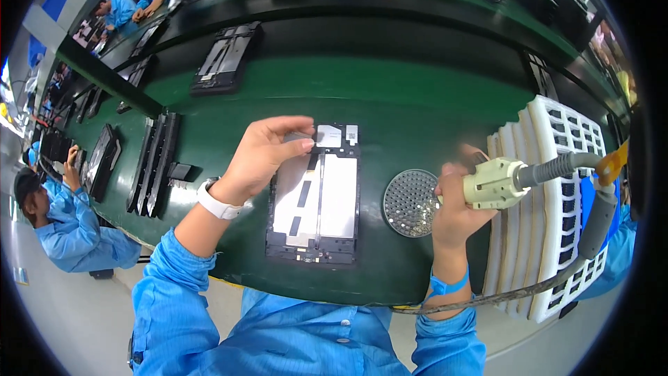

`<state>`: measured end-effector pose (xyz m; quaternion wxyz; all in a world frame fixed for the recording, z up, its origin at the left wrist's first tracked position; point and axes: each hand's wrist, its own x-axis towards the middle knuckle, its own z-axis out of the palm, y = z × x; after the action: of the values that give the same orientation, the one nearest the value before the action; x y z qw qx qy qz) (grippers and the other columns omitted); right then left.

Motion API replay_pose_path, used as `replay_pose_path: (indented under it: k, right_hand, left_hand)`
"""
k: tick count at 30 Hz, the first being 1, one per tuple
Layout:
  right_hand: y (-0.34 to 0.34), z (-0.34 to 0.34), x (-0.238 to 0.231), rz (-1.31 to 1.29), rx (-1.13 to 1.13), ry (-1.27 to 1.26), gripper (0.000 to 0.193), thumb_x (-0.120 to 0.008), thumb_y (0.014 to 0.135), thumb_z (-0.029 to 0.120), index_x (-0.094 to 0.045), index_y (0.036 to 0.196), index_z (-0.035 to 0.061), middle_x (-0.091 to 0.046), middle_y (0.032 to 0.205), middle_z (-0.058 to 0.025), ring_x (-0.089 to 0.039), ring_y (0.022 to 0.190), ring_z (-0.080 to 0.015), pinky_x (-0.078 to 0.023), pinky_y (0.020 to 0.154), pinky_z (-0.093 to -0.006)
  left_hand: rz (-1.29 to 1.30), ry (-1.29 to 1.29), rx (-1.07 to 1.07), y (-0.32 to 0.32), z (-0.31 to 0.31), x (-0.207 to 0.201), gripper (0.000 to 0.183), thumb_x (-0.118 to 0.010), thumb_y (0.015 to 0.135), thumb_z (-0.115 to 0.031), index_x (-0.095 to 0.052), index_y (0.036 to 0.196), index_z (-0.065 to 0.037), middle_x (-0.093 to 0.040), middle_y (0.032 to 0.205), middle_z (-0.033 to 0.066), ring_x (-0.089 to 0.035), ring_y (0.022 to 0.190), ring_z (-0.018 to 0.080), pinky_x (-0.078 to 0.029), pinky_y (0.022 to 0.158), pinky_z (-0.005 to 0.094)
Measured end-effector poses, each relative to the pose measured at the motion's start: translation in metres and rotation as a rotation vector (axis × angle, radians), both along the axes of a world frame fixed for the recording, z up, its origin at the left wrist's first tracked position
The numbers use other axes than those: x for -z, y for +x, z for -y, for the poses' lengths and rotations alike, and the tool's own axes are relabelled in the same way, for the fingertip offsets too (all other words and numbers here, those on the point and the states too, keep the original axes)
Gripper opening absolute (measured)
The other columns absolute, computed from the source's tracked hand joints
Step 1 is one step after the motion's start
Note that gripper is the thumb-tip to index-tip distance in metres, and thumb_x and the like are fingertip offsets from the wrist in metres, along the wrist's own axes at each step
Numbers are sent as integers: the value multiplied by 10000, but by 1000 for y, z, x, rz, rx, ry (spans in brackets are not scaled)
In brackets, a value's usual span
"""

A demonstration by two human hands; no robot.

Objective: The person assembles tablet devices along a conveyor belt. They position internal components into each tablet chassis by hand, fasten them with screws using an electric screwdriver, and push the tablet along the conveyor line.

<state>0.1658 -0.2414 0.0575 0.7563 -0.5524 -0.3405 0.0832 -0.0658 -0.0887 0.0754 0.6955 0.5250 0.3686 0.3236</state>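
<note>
Black-framed and open, the tablet chassis lies flat on the green work surface in front of me, with two pale shield plates showing inside it and a small silver part near its upper edge. My left hand rests at the upper left corner of this chassis, fingers half open and stretched over the top edge, holding nothing; I judge it presses there so the frame does not slide. A white wristband sits on that wrist.

My right hand is closed around the cream-coloured electric screwdriver, which points sideways and trails a grey hose and cable toward my right. The hand stands just over the round screw dish, a perforated metal tray placed just beside the chassis, probably so that the screws are near. I cannot see the tip of the tool.

Further right stands a stack of white moulded trays. On the left side other dark chassis lie in a row, another one lies farther up, and a co-worker in blue bends at the next place.
</note>
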Motion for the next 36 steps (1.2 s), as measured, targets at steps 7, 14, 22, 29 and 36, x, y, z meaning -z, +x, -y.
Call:
replay_pose_path:
  k: [7,14,22,29,36]
  right_hand:
    - [-2,-4,-2,21,-25,46,425,-687,773,-115,-474,1134,-45,-619,1077,-156,-539,754,-92,-495,667,-242]
    - [2,-3,3,77,-46,66,410,-680,772,-122,-468,1115,-49,-625,1070,-175,-548,741,-100,-502,659,-245]
    - [2,-1,1,40,-24,61,416,-697,763,-100,-480,1115,-55,-631,1072,-171,-554,741,-100,-503,657,-238]
    - [5,0,0,124,1,17,355,-645,782,-97,-504,1108,-89,-628,1030,-188,-544,624,-111,-469,535,-239]
    - [-6,-6,-15,-5,-84,29,302,-645,797,-115,-582,1089,-79,-585,741,-43,-506,542,-74,-439,501,-216]
  left_hand:
    - [-404,307,211,35,-24,-2,259,-741,850,-30,-688,1092,46,-683,794,45,-624,693,78,-520,635,240]
    - [-522,863,499,67,-41,11,229,-683,900,-102,-699,1073,47,-655,841,107,-601,761,182,-485,698,311]
    - [-485,1061,440,68,-51,27,224,-718,858,-130,-717,1022,23,-630,855,124,-597,814,253,-486,754,350]
    - [-545,959,368,63,-54,40,309,-780,804,-266,-738,993,-25,-660,914,108,-625,913,289,-500,829,370]
    - [-572,785,264,63,-47,44,201,-738,821,-242,-771,907,-63,-712,885,107,-677,848,279,-526,760,379]
